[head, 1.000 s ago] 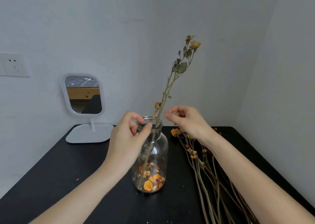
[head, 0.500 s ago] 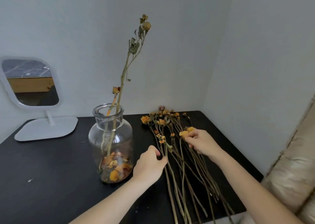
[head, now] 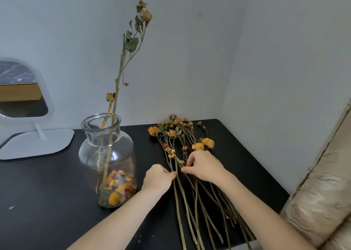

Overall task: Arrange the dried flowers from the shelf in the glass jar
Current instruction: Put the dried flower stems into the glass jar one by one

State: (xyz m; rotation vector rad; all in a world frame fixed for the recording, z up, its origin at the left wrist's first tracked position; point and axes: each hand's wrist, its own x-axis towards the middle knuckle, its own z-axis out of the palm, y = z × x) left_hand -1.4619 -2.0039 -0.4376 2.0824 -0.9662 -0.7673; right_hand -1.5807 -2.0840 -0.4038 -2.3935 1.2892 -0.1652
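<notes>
While the black table [head: 47,183] is carrying the glass jar [head: 108,154], with a tall stem [head: 118,78] already standing in it, the dried flowers [head: 191,196] are being sorted just beside it. One stem [head: 176,167] is being pinched at the fingertips by the left hand [head: 158,179] and the right hand [head: 203,167]. Picking the next flower seems in hand; a clean, unsnagged lift toward the jar's mouth is being called for.

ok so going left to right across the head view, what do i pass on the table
mirror → jar → left hand → right hand; the flowers overlap both hands, so left out
</notes>
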